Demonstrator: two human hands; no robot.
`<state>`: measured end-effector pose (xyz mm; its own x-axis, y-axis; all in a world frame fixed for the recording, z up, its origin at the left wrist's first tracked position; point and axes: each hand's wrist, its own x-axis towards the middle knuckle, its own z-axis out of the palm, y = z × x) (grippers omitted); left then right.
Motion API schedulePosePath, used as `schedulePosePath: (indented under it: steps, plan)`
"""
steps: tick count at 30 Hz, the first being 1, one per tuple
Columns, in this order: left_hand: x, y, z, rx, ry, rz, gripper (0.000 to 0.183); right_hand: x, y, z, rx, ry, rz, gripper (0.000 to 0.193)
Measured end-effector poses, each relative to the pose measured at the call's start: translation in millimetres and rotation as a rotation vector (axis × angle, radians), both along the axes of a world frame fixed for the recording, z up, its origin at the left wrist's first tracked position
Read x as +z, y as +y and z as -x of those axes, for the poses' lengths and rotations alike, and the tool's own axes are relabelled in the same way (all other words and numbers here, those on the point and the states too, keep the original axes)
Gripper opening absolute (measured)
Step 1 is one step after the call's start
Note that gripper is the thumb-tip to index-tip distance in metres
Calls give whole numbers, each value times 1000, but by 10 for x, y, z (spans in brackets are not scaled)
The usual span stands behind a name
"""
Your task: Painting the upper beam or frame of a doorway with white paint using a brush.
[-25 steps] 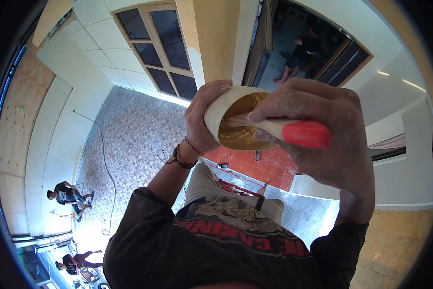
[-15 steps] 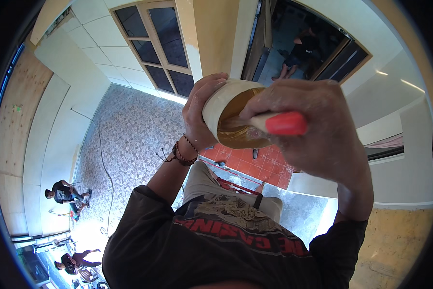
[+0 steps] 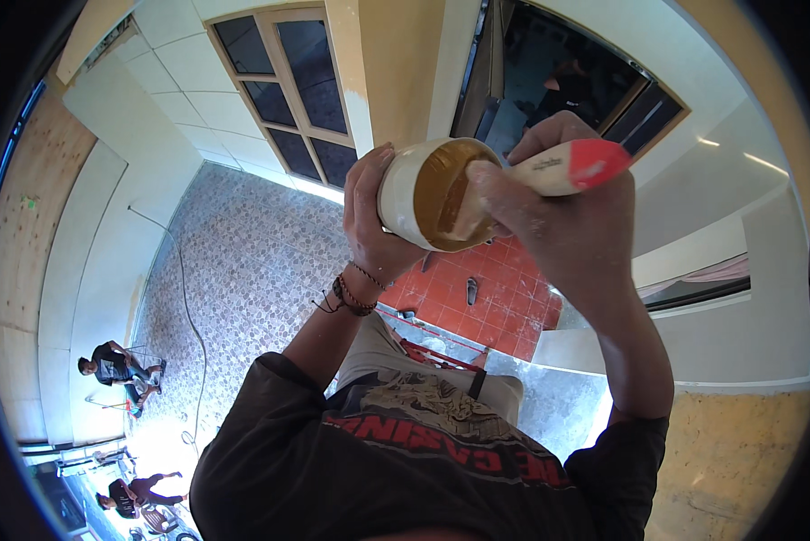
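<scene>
Swung upward and farther right in the head view, the red-ended brush (image 3: 558,171) now slants out of the pale tub (image 3: 399,200), its lower end inside the mouth. The right hand (image 3: 574,230) grips its handle; the left hand (image 3: 367,215) clasps the tub's outer side. Red floor tiles (image 3: 443,293) show below.
</scene>
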<state>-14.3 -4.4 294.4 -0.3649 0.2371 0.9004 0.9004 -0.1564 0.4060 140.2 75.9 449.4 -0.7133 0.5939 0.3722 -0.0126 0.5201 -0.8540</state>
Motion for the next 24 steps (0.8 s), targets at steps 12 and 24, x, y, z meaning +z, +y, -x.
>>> schedulePosePath:
  steps: [12,24]
  plan:
    - [16,20,11,65,15,-21,98,74,73,198,89,14,-505,24]
    - [125,-197,-5,-386,-373,324,92,378,262,24,447,25,-712,18]
